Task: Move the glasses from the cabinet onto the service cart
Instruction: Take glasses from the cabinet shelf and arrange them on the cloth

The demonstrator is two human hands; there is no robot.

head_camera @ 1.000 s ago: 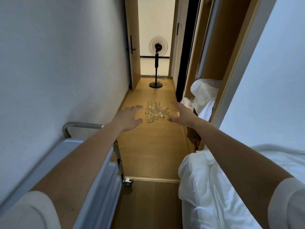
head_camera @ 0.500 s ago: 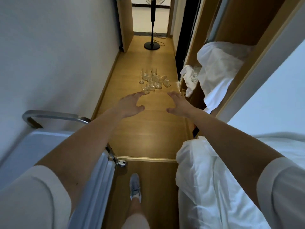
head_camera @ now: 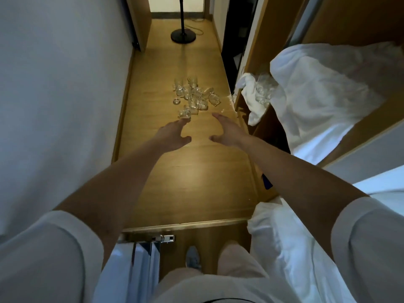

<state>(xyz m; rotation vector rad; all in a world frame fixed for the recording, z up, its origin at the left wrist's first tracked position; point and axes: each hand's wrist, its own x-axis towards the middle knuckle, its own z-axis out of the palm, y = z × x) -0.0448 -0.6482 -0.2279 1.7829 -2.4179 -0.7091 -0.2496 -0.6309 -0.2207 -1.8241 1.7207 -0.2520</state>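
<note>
Your left hand [head_camera: 172,136] and right hand [head_camera: 227,133] empty, fingers spread, stretched toward glasses [head_camera: 193,96] clustered on wood surface [head_camera: 196,171], likely readying grab; cart [head_camera: 140,250] lower left.

Clear glass, satin wood, white cloth, polished metal.
The glasses [head_camera: 192,95] at 12 o'clock are transparent and shiny, on a smooth wooden surface [head_camera: 192,176] with a soft sheen. At 2 o'clock the white cloth [head_camera: 328,95] looks matt and wrinkled. At 7 o'clock the cart frame [head_camera: 144,252] is glossy chromed metal. The wall [head_camera: 54,84] at 9 o'clock is matt.
</note>
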